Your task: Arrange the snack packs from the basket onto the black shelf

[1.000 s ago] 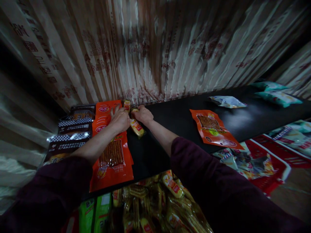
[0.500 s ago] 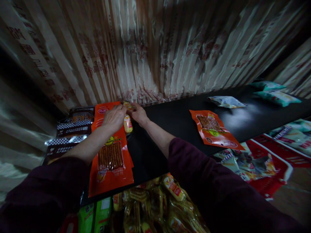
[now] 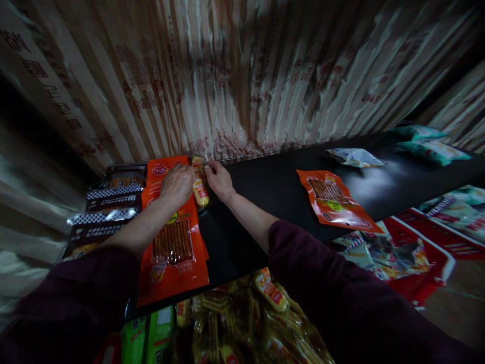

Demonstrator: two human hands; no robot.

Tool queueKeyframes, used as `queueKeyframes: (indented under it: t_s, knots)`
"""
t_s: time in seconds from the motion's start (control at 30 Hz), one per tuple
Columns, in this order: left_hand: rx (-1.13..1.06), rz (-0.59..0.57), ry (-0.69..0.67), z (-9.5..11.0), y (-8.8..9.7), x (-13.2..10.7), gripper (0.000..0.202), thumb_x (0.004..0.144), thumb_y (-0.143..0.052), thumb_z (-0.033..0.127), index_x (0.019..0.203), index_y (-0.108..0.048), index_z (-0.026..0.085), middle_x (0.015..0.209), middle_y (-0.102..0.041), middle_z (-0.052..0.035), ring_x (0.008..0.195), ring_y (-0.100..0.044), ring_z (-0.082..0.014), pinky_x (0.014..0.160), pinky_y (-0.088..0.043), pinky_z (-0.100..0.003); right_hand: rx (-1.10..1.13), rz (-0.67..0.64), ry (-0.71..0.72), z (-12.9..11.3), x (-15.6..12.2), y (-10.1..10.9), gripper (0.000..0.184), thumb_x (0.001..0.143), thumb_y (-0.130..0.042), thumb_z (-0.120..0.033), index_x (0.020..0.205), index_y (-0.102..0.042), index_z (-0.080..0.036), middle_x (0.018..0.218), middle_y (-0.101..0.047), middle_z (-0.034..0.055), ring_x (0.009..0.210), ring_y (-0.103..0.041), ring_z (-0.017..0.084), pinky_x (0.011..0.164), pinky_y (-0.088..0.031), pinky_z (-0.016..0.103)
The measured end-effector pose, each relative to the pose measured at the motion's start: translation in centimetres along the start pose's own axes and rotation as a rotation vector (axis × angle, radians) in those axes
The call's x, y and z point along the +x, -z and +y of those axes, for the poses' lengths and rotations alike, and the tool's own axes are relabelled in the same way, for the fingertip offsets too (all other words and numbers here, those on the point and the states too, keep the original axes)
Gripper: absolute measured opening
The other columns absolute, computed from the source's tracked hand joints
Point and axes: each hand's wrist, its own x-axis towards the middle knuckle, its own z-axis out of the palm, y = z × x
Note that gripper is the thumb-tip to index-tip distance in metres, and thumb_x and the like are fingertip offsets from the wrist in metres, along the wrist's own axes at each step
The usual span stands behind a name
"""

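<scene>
Small yellow-and-red wrapped snack packets lie end to end in a column at the back of the black shelf. My left hand reaches over the orange snack-stick bags, its bent fingers pressed at the packets' left edge; its fingertips are partly hidden. My right hand is at their right side, thumb and forefinger slightly apart, close to the packets. The orange bags overlap in a row beneath my left wrist. Left of them are overlapping dark brown snack bags.
A single orange bag and a white-blue packet lie farther right on the shelf, with teal bags at its far end. Below are many yellow wrapped snacks, green packs and a red crate. A pleated curtain hangs behind.
My right hand has drawn slightly to the right, off the packets, so more of them shows. My left hand stays nearly in place, and the view has shifted a little.
</scene>
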Motion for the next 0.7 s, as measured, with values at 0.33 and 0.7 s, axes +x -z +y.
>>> queueKeyframes:
  t_s: [0.33,0.7]
  knots:
    - [-0.164,0.059,0.034,0.3,-0.4,1.0,0.022,0.086,-0.045,0.025,0.094,-0.064,0.017,0.104,-0.061,-0.0121,0.11,-0.049,-0.0279,0.091,-0.043,-0.039,-0.109,-0.113,0.026,-0.8,-6.5,2.4,0.048,0.084,-0.053,-0.033,0.129,-0.042,-0.018,0.107,-0.061,0.0078,0.09,-0.061,0.018,0.085,-0.047,0.035]
    - [-0.204,0.113,0.077,0.4,-0.4,0.3,0.025,0.088,-0.044,0.027,0.098,-0.063,0.015,0.107,-0.061,-0.0119,0.115,-0.048,-0.0272,0.097,-0.042,-0.039,-0.188,-0.145,0.06,-0.4,-6.3,1.7,0.049,0.084,-0.056,-0.035,0.129,-0.044,-0.019,0.112,-0.059,0.0103,0.095,-0.06,0.02,0.088,-0.046,0.035]
